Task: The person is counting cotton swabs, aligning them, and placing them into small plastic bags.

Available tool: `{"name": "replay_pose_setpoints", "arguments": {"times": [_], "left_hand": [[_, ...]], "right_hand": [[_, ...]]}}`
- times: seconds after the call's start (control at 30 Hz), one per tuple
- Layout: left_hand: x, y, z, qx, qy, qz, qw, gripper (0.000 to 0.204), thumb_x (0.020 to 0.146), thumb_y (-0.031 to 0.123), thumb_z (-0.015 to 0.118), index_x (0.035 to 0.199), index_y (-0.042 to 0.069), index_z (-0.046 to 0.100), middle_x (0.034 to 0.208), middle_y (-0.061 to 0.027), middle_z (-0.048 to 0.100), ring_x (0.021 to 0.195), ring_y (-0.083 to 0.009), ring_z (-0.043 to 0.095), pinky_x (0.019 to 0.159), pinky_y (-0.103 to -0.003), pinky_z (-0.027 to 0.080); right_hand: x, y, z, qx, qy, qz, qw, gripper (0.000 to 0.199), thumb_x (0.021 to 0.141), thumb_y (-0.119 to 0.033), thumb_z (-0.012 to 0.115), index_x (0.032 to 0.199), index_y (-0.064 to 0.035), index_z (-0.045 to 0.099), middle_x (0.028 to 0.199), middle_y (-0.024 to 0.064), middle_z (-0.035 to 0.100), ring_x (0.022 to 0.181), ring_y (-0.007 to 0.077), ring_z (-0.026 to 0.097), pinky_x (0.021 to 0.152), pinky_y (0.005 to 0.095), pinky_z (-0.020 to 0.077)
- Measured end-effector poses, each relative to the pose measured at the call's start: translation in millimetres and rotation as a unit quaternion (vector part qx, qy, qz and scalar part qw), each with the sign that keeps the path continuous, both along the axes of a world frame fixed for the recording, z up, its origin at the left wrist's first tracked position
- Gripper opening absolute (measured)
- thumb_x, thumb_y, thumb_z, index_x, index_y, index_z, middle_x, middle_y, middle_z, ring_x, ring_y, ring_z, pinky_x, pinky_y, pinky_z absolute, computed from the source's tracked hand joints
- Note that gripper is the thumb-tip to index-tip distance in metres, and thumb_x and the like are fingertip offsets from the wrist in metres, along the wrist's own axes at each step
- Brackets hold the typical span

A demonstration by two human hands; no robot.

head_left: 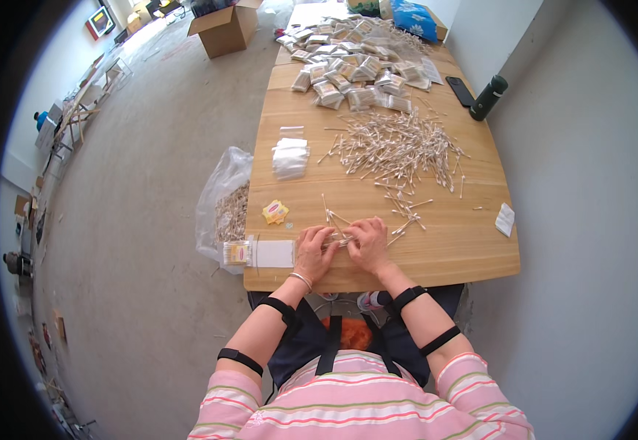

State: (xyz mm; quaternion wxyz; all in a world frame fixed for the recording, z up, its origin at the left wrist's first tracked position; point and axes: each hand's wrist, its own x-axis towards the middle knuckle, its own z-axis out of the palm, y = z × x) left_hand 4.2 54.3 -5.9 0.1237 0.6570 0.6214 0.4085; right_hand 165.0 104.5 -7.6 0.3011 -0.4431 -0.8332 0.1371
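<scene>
Near the table's front edge, my left hand (314,254) and my right hand (368,247) face each other with curled fingers. Between them they grip a small bunch of cotton swabs (339,240), partly hidden by the fingers. A few loose swabs lie just beyond my fingertips. Left of my left hand is a flat white rectangular piece (275,254), and beside it a clear pack of swabs with a yellow label (237,253) sits at the table corner. Farther away spreads a large loose heap of cotton swabs (400,147).
Filled swab packs (348,62) are piled at the far end. Clear bags (290,158) and yellow cards (275,212) lie on the left. A green bottle (488,98), a phone (460,92) and a white tissue (505,220) are on the right. A swab-filled plastic bag (209,183) stands beside the table.
</scene>
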Motion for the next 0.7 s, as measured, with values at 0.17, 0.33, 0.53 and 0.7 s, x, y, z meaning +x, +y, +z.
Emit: {"name": "replay_pose_setpoints", "arguments": {"times": [0.17, 0.33, 0.53, 0.7], "left_hand": [[-5.8, -6.5, -5.1, -0.004, 0.037, -0.044, 0.998, 0.018, 0.075, 0.013, 0.07, 0.093, 0.011, 0.067, 0.095, -0.007, 0.063, 0.094, -0.0266, 0.056, 0.085, -0.037, 0.042], [-2.3, -1.4, -9.9, 0.019, 0.008, -0.058, 0.998, 0.012, 0.074, 0.011, 0.07, 0.086, 0.01, 0.068, 0.091, -0.006, 0.064, 0.09, -0.0264, 0.057, 0.082, -0.037, 0.044], [-8.9, -5.7, -9.3, 0.023, 0.001, -0.056, 0.998, 0.012, 0.074, 0.009, 0.069, 0.086, 0.011, 0.069, 0.091, -0.0051, 0.064, 0.09, -0.0261, 0.057, 0.081, -0.037, 0.044], [-9.1, -4.4, -13.3, 0.036, 0.022, -0.062, 0.997, 0.012, 0.074, 0.008, 0.069, 0.085, 0.011, 0.068, 0.09, -0.0046, 0.064, 0.09, -0.0263, 0.057, 0.083, -0.038, 0.043]], "right_hand": [[-17.3, 19.9, 20.3, -0.034, -0.051, -0.024, 0.998, 0.018, 0.074, -0.02, 0.066, 0.091, -0.0145, 0.069, 0.092, 0.0034, 0.06, 0.098, 0.021, 0.052, 0.093, 0.0376, 0.0351], [-16.5, 46.0, -2.8, -0.071, -0.115, -0.058, 0.989, 0.013, 0.077, -0.019, 0.064, 0.086, -0.0141, 0.07, 0.087, 0.0046, 0.06, 0.094, 0.0213, 0.056, 0.085, 0.0368, 0.0391], [-38.6, 46.4, 11.0, -0.105, -0.072, -0.149, 0.981, 0.012, 0.082, -0.022, 0.062, 0.084, -0.0129, 0.07, 0.087, 0.0054, 0.061, 0.092, 0.0227, 0.057, 0.081, 0.0383, 0.0418], [-64.4, 34.2, 11.7, -0.091, -0.089, -0.078, 0.989, 0.013, 0.08, -0.022, 0.064, 0.085, -0.0104, 0.07, 0.092, 0.0094, 0.06, 0.09, 0.0252, 0.058, 0.082, 0.0383, 0.0452]]}}
